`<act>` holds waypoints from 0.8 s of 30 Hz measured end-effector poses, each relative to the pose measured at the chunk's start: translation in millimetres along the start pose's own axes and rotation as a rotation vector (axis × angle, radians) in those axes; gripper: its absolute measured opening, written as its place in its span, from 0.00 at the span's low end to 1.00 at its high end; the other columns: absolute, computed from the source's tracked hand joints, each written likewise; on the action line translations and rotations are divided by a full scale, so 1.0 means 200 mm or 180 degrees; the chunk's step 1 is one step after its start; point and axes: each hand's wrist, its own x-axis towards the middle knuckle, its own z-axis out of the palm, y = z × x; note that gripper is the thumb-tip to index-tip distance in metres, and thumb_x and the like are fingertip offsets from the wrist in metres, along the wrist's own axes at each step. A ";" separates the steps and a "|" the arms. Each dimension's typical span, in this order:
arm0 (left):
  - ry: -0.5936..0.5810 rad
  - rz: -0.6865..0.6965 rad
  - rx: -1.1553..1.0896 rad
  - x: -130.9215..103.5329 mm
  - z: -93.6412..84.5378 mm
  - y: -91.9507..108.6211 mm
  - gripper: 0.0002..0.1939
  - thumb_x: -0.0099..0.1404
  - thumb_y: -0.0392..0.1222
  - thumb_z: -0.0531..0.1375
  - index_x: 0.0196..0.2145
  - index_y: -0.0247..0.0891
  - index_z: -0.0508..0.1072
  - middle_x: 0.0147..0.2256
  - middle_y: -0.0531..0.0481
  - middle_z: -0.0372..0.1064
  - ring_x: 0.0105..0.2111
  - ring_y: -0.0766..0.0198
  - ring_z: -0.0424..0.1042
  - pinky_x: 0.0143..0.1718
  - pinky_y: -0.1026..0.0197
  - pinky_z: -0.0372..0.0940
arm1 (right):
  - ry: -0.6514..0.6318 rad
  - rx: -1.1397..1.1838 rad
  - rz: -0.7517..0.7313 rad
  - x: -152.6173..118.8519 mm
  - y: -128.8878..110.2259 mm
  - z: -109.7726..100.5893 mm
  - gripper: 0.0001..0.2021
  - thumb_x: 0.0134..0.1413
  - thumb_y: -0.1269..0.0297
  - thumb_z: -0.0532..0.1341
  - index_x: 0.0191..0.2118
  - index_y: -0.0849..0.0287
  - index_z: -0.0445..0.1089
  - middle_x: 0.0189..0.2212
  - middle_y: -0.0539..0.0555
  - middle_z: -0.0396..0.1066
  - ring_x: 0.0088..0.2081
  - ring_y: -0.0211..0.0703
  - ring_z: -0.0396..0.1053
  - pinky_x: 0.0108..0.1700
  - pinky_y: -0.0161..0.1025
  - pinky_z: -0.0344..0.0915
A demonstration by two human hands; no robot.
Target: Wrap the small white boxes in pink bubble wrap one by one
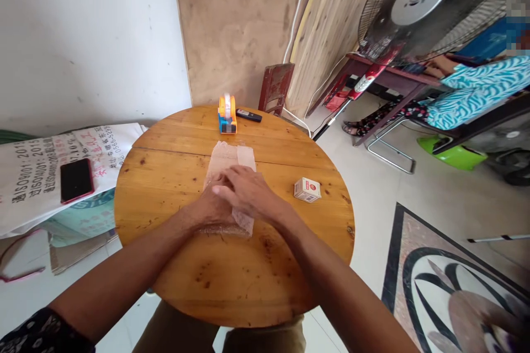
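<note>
A sheet of pale, translucent wrap (223,155) lies on the round wooden table (232,287), one strip of it folded over along the right side. Both hands are over its middle. My left hand (213,207) rests low on the wrap, its fingers largely covered by the other hand. My right hand (244,190) lies across it from the right, fingers extended and pointing left. Whether anything is beneath the hands cannot be seen. A small white box with a red mark (307,190) stands on the table to the right of the hands.
An orange and blue tape dispenser (227,116) and a black object (249,115) stand near the table's far edge. A phone (77,180) lies on white sacks at left. A standing fan (418,0) and a seated person (476,94) are at right.
</note>
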 end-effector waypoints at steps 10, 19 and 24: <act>-0.1479 0.1811 0.1100 0.00 -0.16 -0.16 0.40 0.55 0.59 0.62 0.61 0.37 0.62 0.63 0.36 0.58 0.61 0.39 0.56 0.59 0.39 0.50 | 0.0132 -0.0950 0.0583 -0.38 0.39 -0.01 0.23 0.54 0.60 0.63 0.56 0.59 0.66 0.57 0.65 0.63 0.54 0.60 0.64 0.55 0.54 0.59; -0.1801 0.1411 0.1301 -0.03 -0.17 -0.16 0.26 0.59 0.62 0.58 0.43 0.37 0.74 0.39 0.40 0.76 0.44 0.43 0.72 0.52 0.42 0.57 | 0.0919 -0.0155 -0.0402 -0.41 0.11 0.01 0.11 0.58 0.71 0.55 0.44 0.58 0.70 0.46 0.60 0.71 0.46 0.50 0.67 0.49 0.47 0.65; -0.1642 0.1562 0.1405 -0.01 -0.17 -0.16 0.13 0.60 0.45 0.58 0.40 0.36 0.70 0.38 0.39 0.73 0.42 0.46 0.70 0.47 0.46 0.60 | 0.0079 -0.0212 -0.1209 -0.32 -0.04 0.06 0.09 0.58 0.72 0.54 0.32 0.60 0.71 0.35 0.56 0.72 0.38 0.46 0.65 0.44 0.43 0.64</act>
